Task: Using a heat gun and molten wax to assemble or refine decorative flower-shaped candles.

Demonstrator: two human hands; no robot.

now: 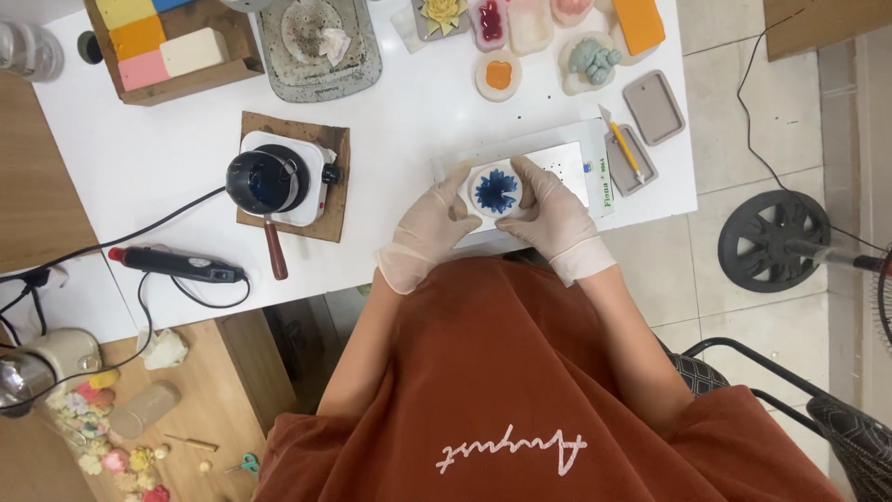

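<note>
Head view, looking down: two gloved hands cradle a small round white mould [495, 190] filled with dark blue wax, above a flat scale [557, 160] on the white table [186, 149]. The mould looks soft, light and likely spillable, best held by its rim. The left hand [426, 231] and right hand [555, 216] wrap their fingers closed around opposite sides, wrists bent inward.

Single head view, looking steeply down from above person; close over white table [390, 130] edge, torso filling lower frame, floor at right margin.
</note>
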